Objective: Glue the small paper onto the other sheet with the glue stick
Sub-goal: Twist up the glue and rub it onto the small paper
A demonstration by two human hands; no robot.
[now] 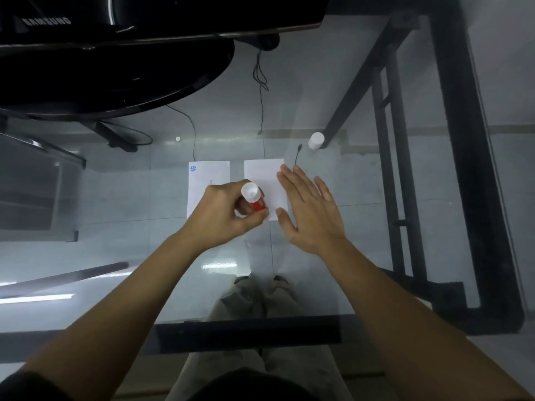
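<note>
Two white paper sheets lie side by side on the glass table. The left sheet (207,180) carries a small blue logo at its top left corner. The right sheet (263,176) is plain. My left hand (223,212) is closed around a red glue stick (254,198) with a white end, held over the gap between the sheets and the plain sheet's lower left part. My right hand (309,206) lies flat with fingers spread, resting on the right edge of the plain sheet. The glue stick's white cap (316,140) stands upright beyond the sheets, to the right.
A black monitor (115,53) with a round base fills the far left of the glass table (144,256). Thin black cables (262,91) run down toward the sheets. The black table frame (463,169) runs along the right, and a black bar (246,331) marks the near edge.
</note>
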